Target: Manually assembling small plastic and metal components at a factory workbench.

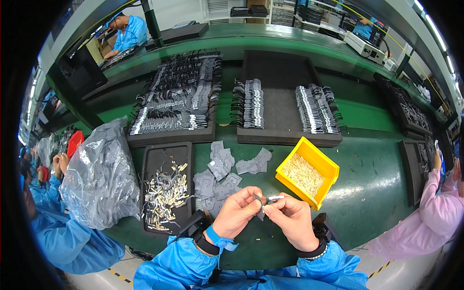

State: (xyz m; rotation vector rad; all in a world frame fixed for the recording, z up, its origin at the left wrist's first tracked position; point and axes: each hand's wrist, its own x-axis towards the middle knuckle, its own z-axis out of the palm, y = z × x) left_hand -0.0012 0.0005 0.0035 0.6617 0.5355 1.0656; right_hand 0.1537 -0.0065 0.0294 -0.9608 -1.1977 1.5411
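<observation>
Over the near edge of the green bench, my two hands meet at a small part. My left hand is closed, pinching a small dark grey plastic piece between thumb and fingers. Against that piece, my right hand pinches a short dark strip with a white end; how the two join is too small to tell. Just beyond my left hand lie loose flat grey plastic plates. A yellow bin of small cream-coloured pieces stands beyond my right hand.
Left of the plates are a black tray of loose dark strips with pale ends and a clear bag of grey parts. Foam trays with rows of parts stand behind. Co-workers sit at left, right and far left.
</observation>
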